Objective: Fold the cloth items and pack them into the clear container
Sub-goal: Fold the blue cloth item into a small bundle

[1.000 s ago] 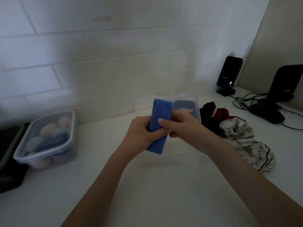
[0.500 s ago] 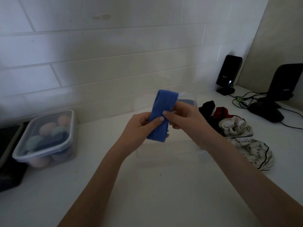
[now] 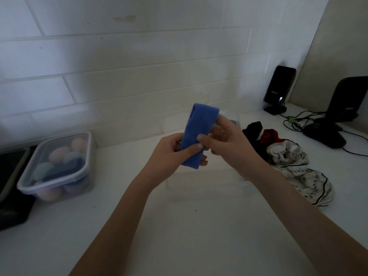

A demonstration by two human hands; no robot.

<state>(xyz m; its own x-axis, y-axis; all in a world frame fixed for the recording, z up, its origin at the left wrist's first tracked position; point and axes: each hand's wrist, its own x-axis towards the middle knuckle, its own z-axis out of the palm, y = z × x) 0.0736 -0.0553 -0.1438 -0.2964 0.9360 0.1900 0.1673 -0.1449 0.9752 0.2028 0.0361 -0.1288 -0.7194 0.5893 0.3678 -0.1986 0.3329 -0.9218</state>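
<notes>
A blue cloth (image 3: pixel 197 132), folded over into a narrow strip, is held upright above the counter. My left hand (image 3: pixel 171 154) grips its lower part with the thumb across the front. My right hand (image 3: pixel 227 142) pinches its upper right side, fingers behind the fold. Right below and behind the hands stands the clear container (image 3: pixel 207 180), open, its walls faint against the white counter; something dark shows at its far end. More cloth items lie to the right: a black one (image 3: pixel 253 130), a red one (image 3: pixel 268 136) and a crumpled white one with black stripes (image 3: pixel 298 172).
A lidded clear box (image 3: pixel 57 168) with pastel round items stands at the left, next to a dark object (image 3: pixel 12 196) at the edge. Two black devices on stands (image 3: pixel 278 90) (image 3: pixel 338 116) with cables sit at the back right. A tiled wall runs behind.
The top of the blue cloth has been bent over to the right, making the strip shorter. Both hands have stayed close together above the container.
</notes>
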